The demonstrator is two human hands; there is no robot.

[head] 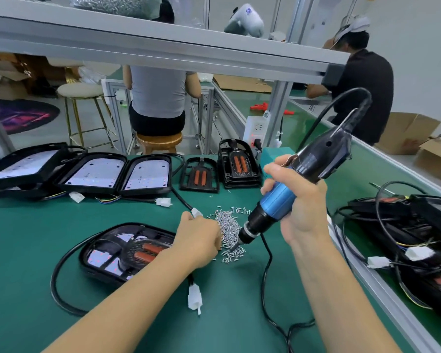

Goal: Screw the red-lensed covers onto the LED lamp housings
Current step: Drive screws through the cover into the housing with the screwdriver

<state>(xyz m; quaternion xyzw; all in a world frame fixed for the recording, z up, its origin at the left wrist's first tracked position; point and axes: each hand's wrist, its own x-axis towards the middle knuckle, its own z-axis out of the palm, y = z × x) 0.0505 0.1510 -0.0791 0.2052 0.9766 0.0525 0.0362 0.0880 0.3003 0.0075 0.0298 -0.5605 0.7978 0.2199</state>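
Observation:
My right hand [294, 203] grips a blue and black electric screwdriver [285, 197], tilted so its bit points down into a pile of small silver screws [229, 229] on the green mat. My left hand [197, 238] rests at the left side of that pile with its fingers curled; whether it holds a screw is hidden. Just left of it lies a black lamp housing [107, 253] with a red-lensed cover [148, 252] laid on it. Open housings [97, 174] line the back left. Spare red-lensed covers [199, 175] and a stack of them [239, 165] stand at the back.
Finished lamps with tangled cables [418, 233] are heaped at the right. White connectors [194, 299] and black cords lie on the mat. The screwdriver's cord [267, 289] loops near the front. Two people sit at benches behind. An aluminium rail [367, 273] edges the table on the right.

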